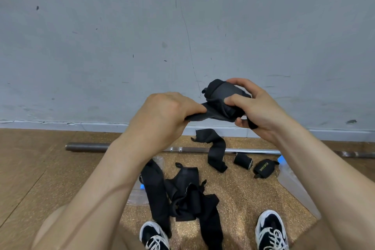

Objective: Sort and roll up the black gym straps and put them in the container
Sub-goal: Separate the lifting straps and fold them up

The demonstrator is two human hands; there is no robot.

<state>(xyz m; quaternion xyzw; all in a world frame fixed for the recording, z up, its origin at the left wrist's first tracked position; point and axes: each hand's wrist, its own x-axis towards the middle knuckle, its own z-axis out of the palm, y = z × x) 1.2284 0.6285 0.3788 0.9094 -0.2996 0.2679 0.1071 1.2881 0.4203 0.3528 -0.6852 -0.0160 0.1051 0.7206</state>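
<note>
I hold a half-rolled black strap [220,97] up in front of the wall. My right hand [255,105] grips the rolled part, thumb pressed on it. My left hand [166,113] pinches the strap's loose tail and pulls it taut to the left. On the floor below lie a pile of unrolled black straps [182,197], one loose strap [216,149] draped over the bar, and two rolled straps [242,160], one with yellow lettering [263,168]. A clear plastic container [294,184] lies at the right, partly behind my right forearm.
A metal barbell bar [87,146] lies along the base of the grey wall. A clear plastic lid [138,197] sits under the strap pile at the left. My two black-and-white shoes [154,235] stand on the cork mat [243,195] at the bottom.
</note>
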